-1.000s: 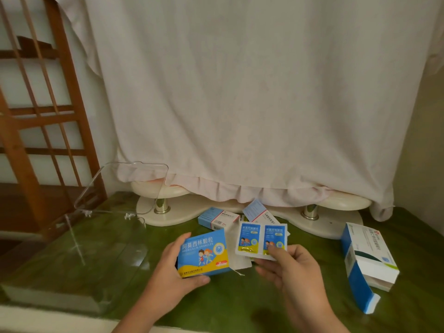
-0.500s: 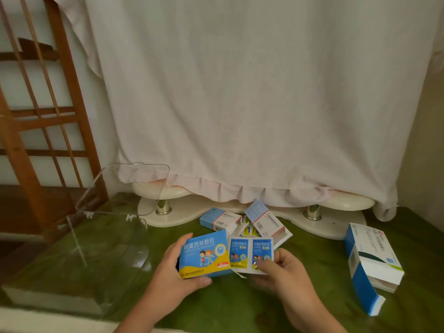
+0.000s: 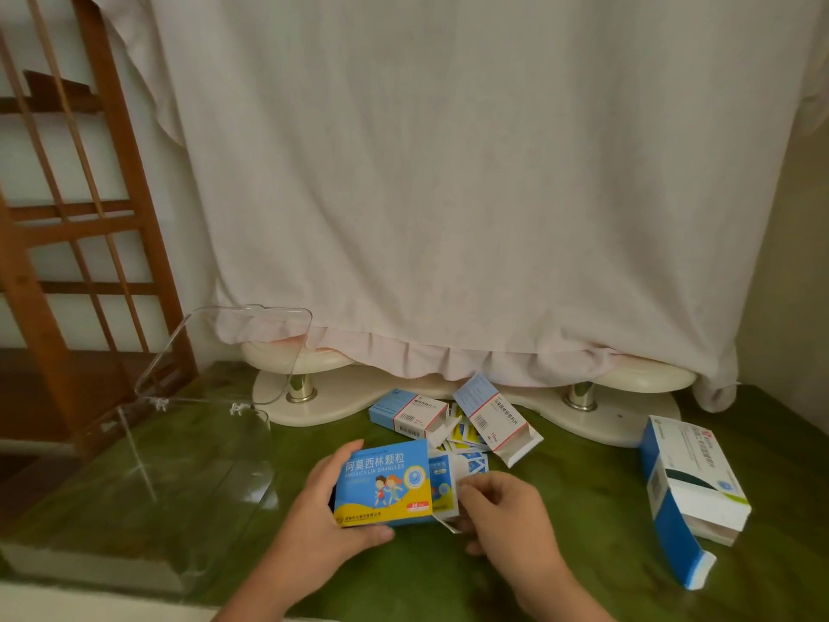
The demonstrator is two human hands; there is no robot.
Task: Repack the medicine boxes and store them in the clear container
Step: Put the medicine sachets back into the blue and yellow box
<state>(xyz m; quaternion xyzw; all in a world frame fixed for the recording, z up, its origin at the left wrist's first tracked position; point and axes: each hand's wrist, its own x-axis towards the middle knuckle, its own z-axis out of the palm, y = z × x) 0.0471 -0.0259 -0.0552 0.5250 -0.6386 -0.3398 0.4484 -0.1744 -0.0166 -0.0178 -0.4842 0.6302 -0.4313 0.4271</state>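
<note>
The person is repacking: the left hand (image 3: 314, 509) is gripping the blue-and-yellow box (image 3: 383, 482) by its left end, thumb under the front edge, while the right hand (image 3: 502, 509) is pinching a strip of sachets (image 3: 442, 482) and feeding it into the box's open right end. The sachets are sitting partway in, so the next move probably calls for a straight push until they clear the mouth, then folding the flap (image 3: 446, 523) shut without creasing it. The box is thin glossy card, flat and rectangular; the sachets look like slick, floppy foil. More loose sachets (image 3: 466, 435) are lying just behind, between two small open boxes (image 3: 410, 413) (image 3: 493, 415). A larger blue-and-white box (image 3: 686, 491) is standing open, well apart on the right. The clear container (image 3: 134, 478), rigid see-through plastic with its lid (image 3: 233, 352) tilted up, is waiting on the left of the green table (image 3: 448, 576), nothing visible in it yet.
</note>
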